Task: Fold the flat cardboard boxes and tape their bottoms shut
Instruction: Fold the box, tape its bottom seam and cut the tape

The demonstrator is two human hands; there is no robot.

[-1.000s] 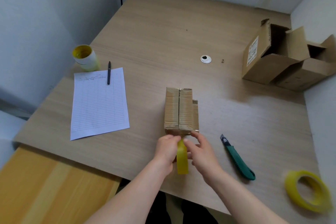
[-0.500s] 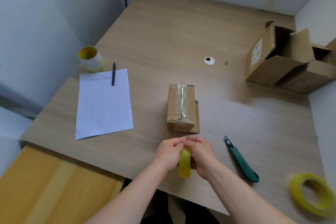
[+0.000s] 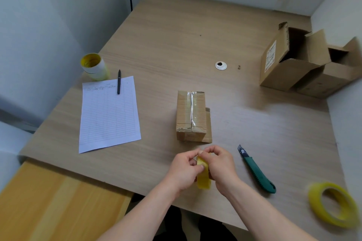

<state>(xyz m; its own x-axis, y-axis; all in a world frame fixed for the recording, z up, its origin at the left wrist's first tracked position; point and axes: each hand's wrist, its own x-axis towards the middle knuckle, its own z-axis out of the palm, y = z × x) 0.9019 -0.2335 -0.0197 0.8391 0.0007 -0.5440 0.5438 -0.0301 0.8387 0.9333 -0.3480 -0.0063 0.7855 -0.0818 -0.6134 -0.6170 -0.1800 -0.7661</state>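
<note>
Cardboard box point(image 3: 191, 115) at frame centre now carries a glossy tape strip point(image 3: 191, 107) along its seam — bare a second ago. Left hand point(image 3: 184, 170) and right hand point(image 3: 219, 166) have drawn back below it, fingers curled round the yellow tape roll point(image 3: 203, 181) — this bottom looks sealed.

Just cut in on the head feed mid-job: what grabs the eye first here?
The left hand and right hand meet at the near edge of the table, gripping a yellow tape roll between them. Just beyond stands a small cardboard box, with a shiny tape strip along its top seam. A green utility knife lies right of the hands.
</note>
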